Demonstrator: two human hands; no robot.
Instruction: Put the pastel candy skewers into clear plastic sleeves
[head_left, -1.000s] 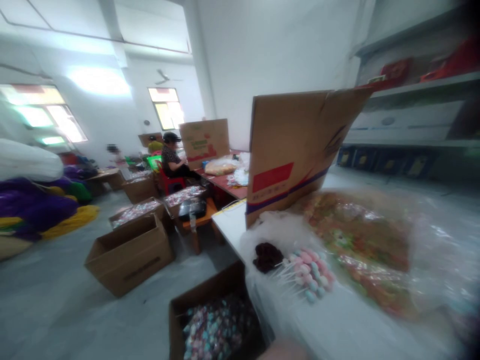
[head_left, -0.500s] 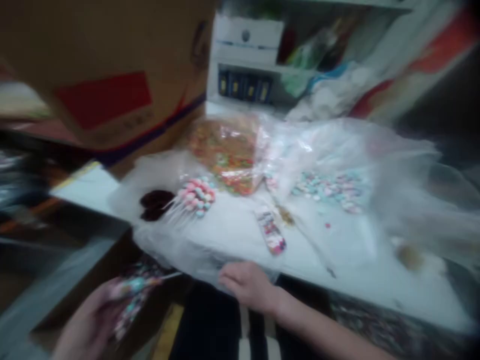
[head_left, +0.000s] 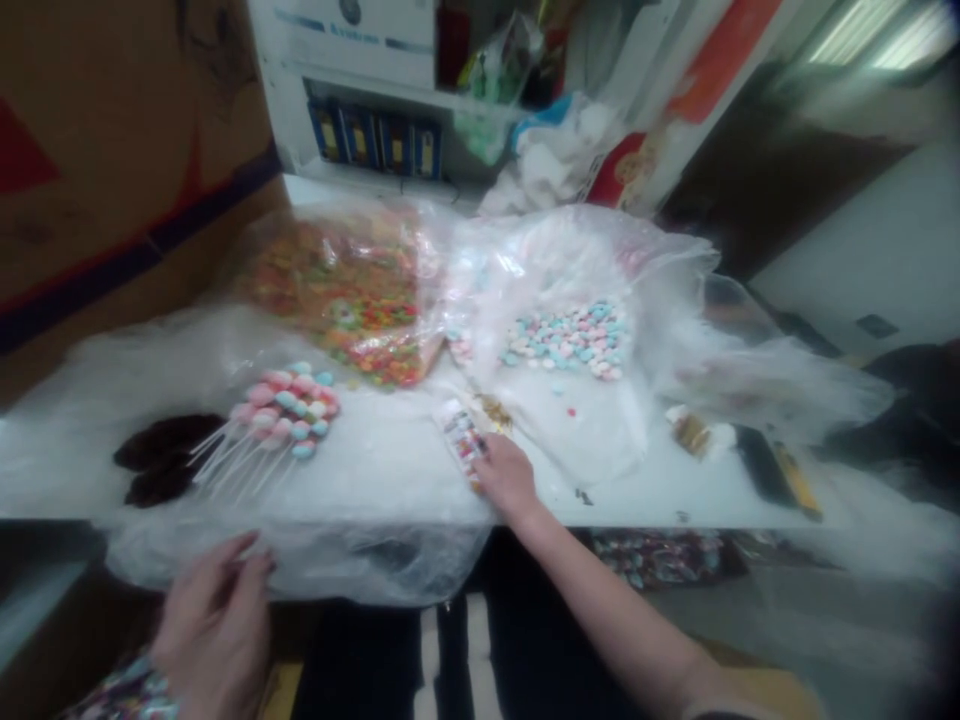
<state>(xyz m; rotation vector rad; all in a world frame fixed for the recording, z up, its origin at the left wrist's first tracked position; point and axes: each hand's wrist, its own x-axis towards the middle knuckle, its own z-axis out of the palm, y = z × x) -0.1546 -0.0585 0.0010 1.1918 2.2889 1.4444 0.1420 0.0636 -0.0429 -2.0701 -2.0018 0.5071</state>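
Observation:
My right hand has its fingers closed at the right edge of a small printed packet on the white table. Close behind the packet lies a little heap of gold twist ties. In front of the table edge on the left, my left hand has its fingertips drawn together; blur hides whatever may be between them. Beyond it, a bunch of candy skewers, pink, blue and white on white sticks, lies on the plastic sheet. A dark brown fuzzy item is beside the sticks.
A clear bag of orange, red and green candies is at the back. Beside it, an open bag holds pastel candies. A big cardboard box stands left. A yellow-and-black cutter lies right. Colourful wrapped sweets show below my left hand.
My right hand has moved from the table edge to the printed packet. My left hand has let go of the candy skewer and risen toward the table edge. The view has swung right.

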